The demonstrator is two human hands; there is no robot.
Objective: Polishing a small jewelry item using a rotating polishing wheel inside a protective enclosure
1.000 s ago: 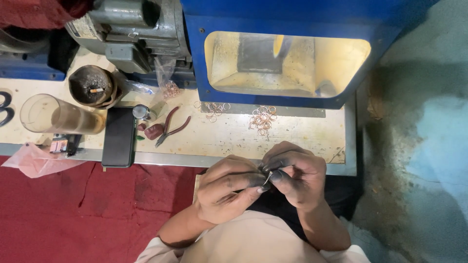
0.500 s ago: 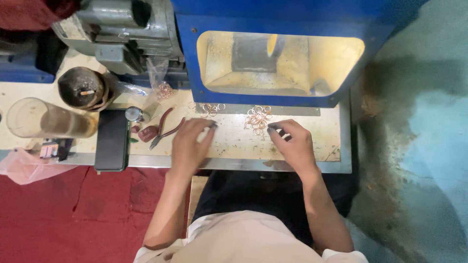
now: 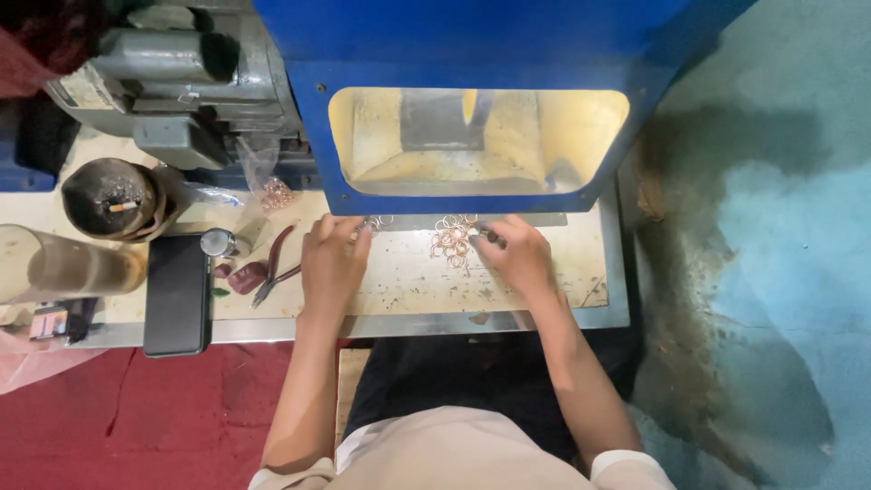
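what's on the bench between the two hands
In the head view, a small cluster of rings lies by the left hand; the main ring pile sits against the right hand. Between them is bare, scuffed bench.

Bare bench (image 3: 508,286) between pliers (image 3: 275,269) and rings (image 3: 451,240)

To your left on the worktable (image 3: 544,299) lie red-handled pliers (image 3: 275,266), a black phone (image 3: 177,295) and a round ashtray (image 3: 113,198) holding a cigarette. A clear plastic bag (image 3: 263,172) leans against the grey motor (image 3: 172,82). Ahead of you stands the blue machine housing (image 3: 472,36).
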